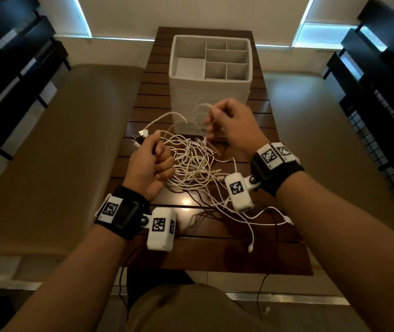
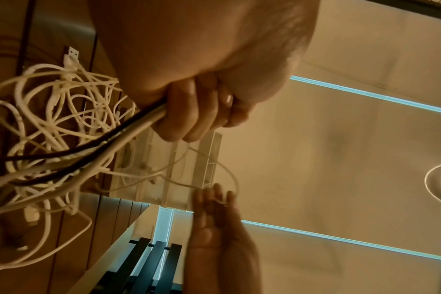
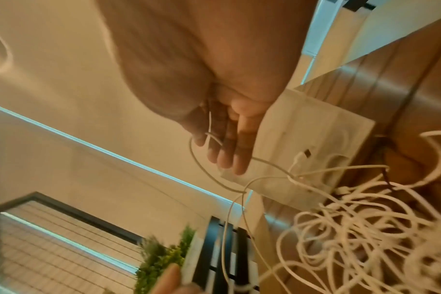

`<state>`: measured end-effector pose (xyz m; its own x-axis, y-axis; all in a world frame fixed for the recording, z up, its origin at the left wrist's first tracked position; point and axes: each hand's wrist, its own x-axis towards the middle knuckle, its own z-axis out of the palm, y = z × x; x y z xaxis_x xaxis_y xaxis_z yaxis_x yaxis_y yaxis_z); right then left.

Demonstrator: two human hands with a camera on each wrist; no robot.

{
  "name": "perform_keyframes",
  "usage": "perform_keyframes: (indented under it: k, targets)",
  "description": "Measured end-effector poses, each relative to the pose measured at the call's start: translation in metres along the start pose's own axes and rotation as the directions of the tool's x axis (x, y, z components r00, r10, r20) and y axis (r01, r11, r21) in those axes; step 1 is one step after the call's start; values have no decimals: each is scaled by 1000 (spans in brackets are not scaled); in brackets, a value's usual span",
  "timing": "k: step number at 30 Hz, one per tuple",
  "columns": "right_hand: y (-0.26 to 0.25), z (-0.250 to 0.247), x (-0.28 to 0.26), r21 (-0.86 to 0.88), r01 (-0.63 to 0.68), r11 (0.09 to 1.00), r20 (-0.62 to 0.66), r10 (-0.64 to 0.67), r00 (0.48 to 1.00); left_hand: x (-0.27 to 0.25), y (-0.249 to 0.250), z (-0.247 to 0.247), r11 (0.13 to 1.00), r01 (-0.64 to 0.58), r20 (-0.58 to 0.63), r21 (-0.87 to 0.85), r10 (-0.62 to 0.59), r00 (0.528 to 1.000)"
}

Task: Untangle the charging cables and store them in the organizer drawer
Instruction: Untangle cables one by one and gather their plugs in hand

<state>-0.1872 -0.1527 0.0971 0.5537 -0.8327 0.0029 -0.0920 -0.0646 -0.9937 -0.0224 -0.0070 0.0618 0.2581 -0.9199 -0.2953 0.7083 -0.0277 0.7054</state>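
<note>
A tangle of white charging cables [image 1: 193, 164] lies on the wooden table [image 1: 215, 250], in front of the white organizer box [image 1: 211, 97] with its open divided compartments. My left hand [image 1: 152, 161] is a fist that grips a bundle of white strands and one black cable [image 2: 88, 147]; USB plugs [image 1: 141, 135] stick out past its thumb. My right hand [image 1: 229, 125] is raised before the organizer and holds a loop of thin white cable [image 1: 203, 107], which threads between its fingers [image 3: 224, 139] and runs down into the tangle [image 3: 353, 228].
Loose white cable ends [image 1: 286, 220] and thin black wire trail toward the table's near edge. A tan bench [image 1: 59, 140] runs along the left, and dark slatted furniture [image 1: 382, 80] stands on both sides. A green plant [image 3: 164, 256] shows in the right wrist view.
</note>
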Motion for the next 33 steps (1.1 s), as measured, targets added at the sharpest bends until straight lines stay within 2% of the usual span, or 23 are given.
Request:
perform_keyframes:
  k: [2, 5, 9, 11, 13, 14, 17, 18, 20, 22, 24, 26, 29, 33]
  targets:
    - [-18, -3, 3, 17, 104, 994, -1, -104, 995, 2, -3, 1, 1000, 1, -28, 24, 0, 1000]
    - [-27, -8, 0, 14, 144, 989, -6, -144, 990, 0, -7, 3, 995, -20, -49, 93, 24, 998]
    - [-39, -8, -13, 133, 278, 951, -59, -273, 960, 0, -6, 7, 990, -31, -39, 141, 37, 999]
    - [-40, -6, -12, 1, 283, 959, -44, -282, 958, 2, -8, 7, 988, -31, -24, 151, 35, 999]
    - [-43, -6, -8, -196, 217, 956, -9, -223, 975, 4, -10, 5, 988, -34, -20, 151, 38, 999]
    - [-46, -7, -7, -232, 212, 949, -6, -220, 976, 4, -11, 4, 988, -38, -21, 147, 41, 999]
    - [-64, -9, -8, -137, 365, 921, -56, -375, 925, 9, -10, 1, 992, -48, -23, 119, 51, 998]
    - [-66, -8, -8, -151, 370, 917, -56, -381, 923, 10, -10, 0, 993, -48, -28, 112, 52, 998]
    - [-56, -5, -7, -380, 247, 892, 22, -258, 966, 8, -10, -1, 992, -47, -32, 117, 51, 998]
    - [-41, -4, -7, -579, 158, 800, 75, -141, 987, 6, -10, 3, 988, -47, -14, 144, 50, 999]
    - [-36, -2, -9, -517, 210, 830, 39, -222, 974, 6, -10, 9, 985, -39, 8, 171, 39, 999]
    - [-38, 0, -12, -405, 287, 868, 94, -273, 958, 7, -10, 14, 983, -32, 29, 181, 28, 999]
    - [-27, 4, -22, -427, 284, 858, 256, -187, 948, 11, -8, 23, 981, -34, 49, 192, 25, 999]
    - [-13, -1, -30, -293, 185, 938, 232, -118, 966, 13, -10, 27, 965, -75, 49, 250, 65, 997]
